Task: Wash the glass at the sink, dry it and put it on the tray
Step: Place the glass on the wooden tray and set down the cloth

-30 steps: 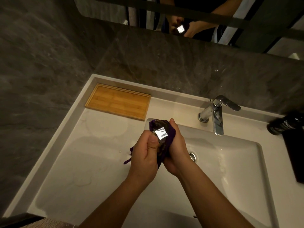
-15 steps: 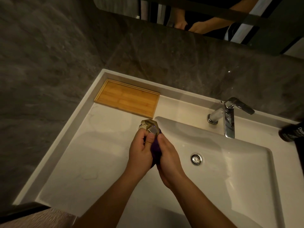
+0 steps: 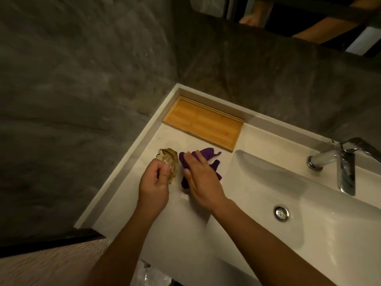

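My left hand point(image 3: 155, 183) grips a clear faceted glass point(image 3: 170, 162), held tilted just above the white counter to the left of the basin. Right beside it a purple cloth point(image 3: 203, 156) lies crumpled on the counter, and my right hand point(image 3: 201, 178) rests flat on top of it with fingers spread. The bamboo tray point(image 3: 203, 122) sits bare at the back left corner of the counter, a short way beyond the glass and cloth.
The white basin point(image 3: 309, 203) with its drain point(image 3: 281, 213) lies to the right. A chrome tap point(image 3: 340, 166) stands at the back right. Dark stone walls close in behind and at the left. The counter's left rim point(image 3: 123, 164) runs close to my left hand.
Both hands moved left from over the basin to the counter. The glass came out of the cloth; the cloth now lies on the counter under my right hand. The view shifted left.
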